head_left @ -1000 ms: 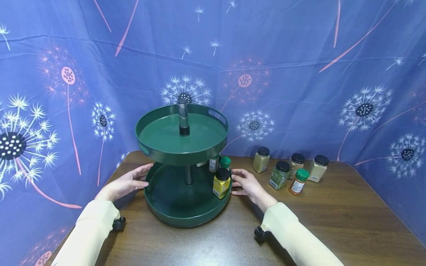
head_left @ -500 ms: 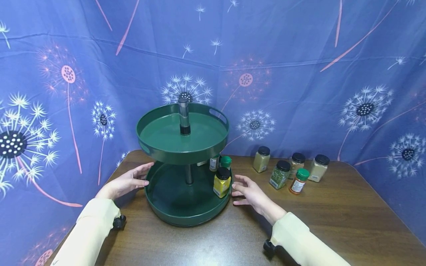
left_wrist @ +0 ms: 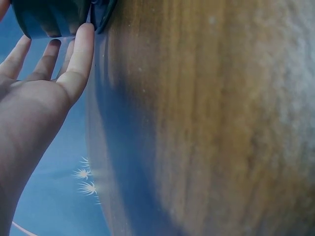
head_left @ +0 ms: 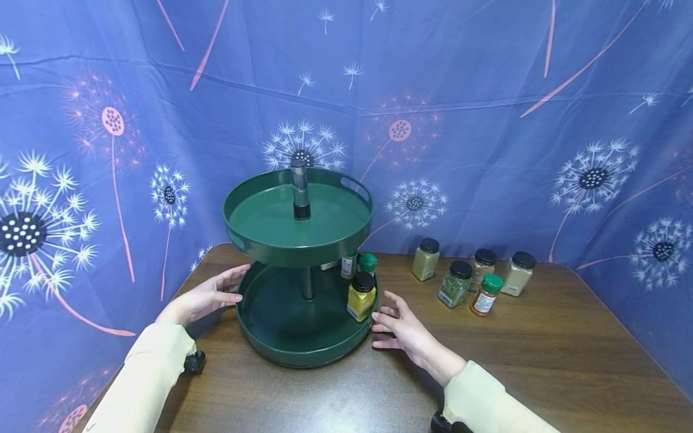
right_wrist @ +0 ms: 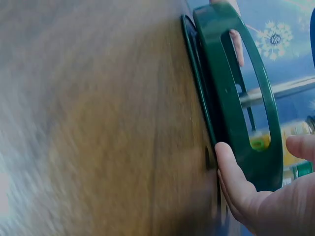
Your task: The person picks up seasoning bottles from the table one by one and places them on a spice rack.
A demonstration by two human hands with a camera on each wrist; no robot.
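Note:
A dark green two-tier turntable stand (head_left: 303,359) stands on the table, its round trays joined by a metal post. My left hand (head_left: 208,294) rests at the left side of the lower tray, fingers extended; the left wrist view has its fingertips right at the green wall (left_wrist: 51,17). On the other side, my right hand (head_left: 406,331) touches the lower tray's right edge with spread fingers. A handle slot in the tray wall (right_wrist: 229,98) appears beside that hand. Inside the lower tray are a yellow spice jar (head_left: 360,304) with a black lid, a green-lidded jar (head_left: 368,263) and others partly hidden.
Several spice jars stand on the table at the right, among them a green herb jar (head_left: 455,285) and a green-capped red one (head_left: 485,296). A blue dandelion-print cloth (head_left: 487,150) hangs behind the table (head_left: 541,361). The upper tray (head_left: 260,210) holds no jars.
My right hand has shifted along the lower tray's right edge towards the front. My left hand keeps its place, and the jars stay nearly where they were.

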